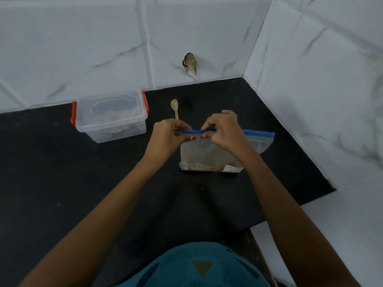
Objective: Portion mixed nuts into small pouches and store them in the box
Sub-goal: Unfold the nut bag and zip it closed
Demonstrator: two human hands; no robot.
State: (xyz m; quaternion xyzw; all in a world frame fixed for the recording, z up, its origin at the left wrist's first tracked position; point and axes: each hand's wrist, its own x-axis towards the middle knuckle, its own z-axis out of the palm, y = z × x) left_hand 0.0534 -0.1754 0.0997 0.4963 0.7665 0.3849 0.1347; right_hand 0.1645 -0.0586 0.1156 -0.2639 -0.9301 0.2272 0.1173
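Observation:
A clear zip bag of mixed nuts [209,160] with a blue zip strip stands upright on the black counter [62,172]. My left hand [169,136] pinches the left end of the blue strip. My right hand [222,129] pinches the strip just to the right of it, fingertips nearly touching. A clear plastic box [110,116] with red side clips and its lid on sits to the left, near the wall, with dark contents dimly visible inside. A small wooden spoon [175,108] lies flat behind my left hand.
White marble-look tiled walls close in the counter at the back and the right. A wall fitting [190,63] sticks out of the back wall above the counter. The counter's right edge steps down to a white surface [331,224].

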